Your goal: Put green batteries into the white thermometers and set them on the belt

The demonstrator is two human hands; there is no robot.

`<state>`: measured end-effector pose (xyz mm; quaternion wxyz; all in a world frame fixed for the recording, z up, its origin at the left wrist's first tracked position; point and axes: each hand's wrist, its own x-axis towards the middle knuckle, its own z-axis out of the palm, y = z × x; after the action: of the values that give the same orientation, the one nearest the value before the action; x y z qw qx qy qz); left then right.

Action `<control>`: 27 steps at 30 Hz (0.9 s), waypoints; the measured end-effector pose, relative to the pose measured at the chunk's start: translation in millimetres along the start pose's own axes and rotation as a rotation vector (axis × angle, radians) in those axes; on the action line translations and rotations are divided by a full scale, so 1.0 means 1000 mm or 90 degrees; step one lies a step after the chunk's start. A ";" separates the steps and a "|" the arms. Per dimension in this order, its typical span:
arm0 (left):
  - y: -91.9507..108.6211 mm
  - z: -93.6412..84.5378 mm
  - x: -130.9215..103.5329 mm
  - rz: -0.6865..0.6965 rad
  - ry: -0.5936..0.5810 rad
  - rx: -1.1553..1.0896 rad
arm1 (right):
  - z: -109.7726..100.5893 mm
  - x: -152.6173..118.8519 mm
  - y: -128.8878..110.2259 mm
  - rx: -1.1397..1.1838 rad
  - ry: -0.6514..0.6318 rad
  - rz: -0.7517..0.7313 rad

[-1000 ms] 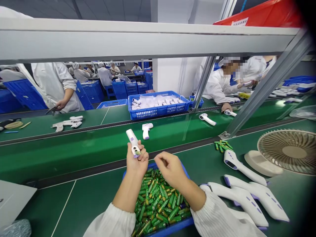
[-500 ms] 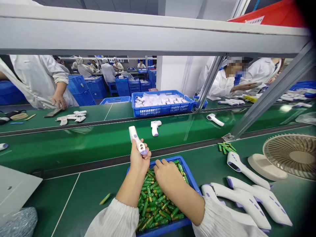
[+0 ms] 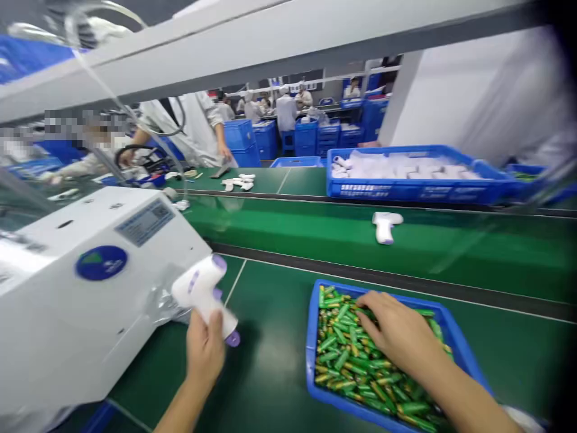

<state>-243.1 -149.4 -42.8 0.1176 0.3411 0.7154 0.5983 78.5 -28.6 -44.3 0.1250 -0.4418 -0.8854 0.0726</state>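
Note:
My left hand (image 3: 205,349) is closed around the handle of a white infrared thermometer (image 3: 198,285) with purple trim. It is held up beside the white machine, its purple-ringed head toward the upper right, slightly blurred. My right hand (image 3: 401,331) is over a blue bin (image 3: 312,361) of green-and-gold batteries (image 3: 347,349). Its thumb and fingertips are bent close together at the top of the pile; whatever lies between them is too small to make out.
A white machine (image 3: 135,300) with a round blue sticker fills the left side. Another thermometer (image 3: 386,227) lies on the green conveyor (image 3: 288,219). Behind it stands a blue crate (image 3: 374,187) of white parts. A shelf beam (image 3: 270,45) crosses overhead. Co-workers sit and stand beyond.
The view has swung left, bringing the white machine into sight. My left hand has carried the thermometer leftward, away from the bin, and turned it. My right hand stays at the batteries.

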 end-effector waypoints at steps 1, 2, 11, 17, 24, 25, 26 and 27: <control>-0.021 -0.035 -0.004 0.005 0.017 0.114 | 0.004 0.000 0.003 -0.004 0.009 -0.007; -0.039 -0.063 -0.009 0.000 0.007 0.204 | 0.008 0.000 0.005 -0.006 0.017 -0.010; -0.041 -0.034 -0.014 -0.064 0.006 0.495 | 0.013 -0.006 0.011 0.016 0.009 0.074; -0.030 -0.027 -0.034 -0.002 -0.041 0.264 | 0.005 -0.004 0.003 0.094 0.089 0.089; -0.042 -0.009 -0.035 0.130 -0.265 0.451 | -0.006 -0.003 -0.005 0.197 0.190 0.078; -0.043 -0.005 -0.030 0.124 -0.264 0.468 | -0.008 -0.003 -0.006 0.209 0.194 0.081; -0.043 -0.001 -0.025 0.121 -0.257 0.478 | -0.010 -0.003 -0.006 0.217 0.197 0.084; -0.043 0.002 -0.022 0.121 -0.247 0.478 | -0.011 -0.003 -0.007 0.224 0.198 0.086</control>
<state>-240.9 -163.9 -88.7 0.0621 0.5308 0.8134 0.2298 78.5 -35.0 -32.2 0.3297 -0.4774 -0.7975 0.1654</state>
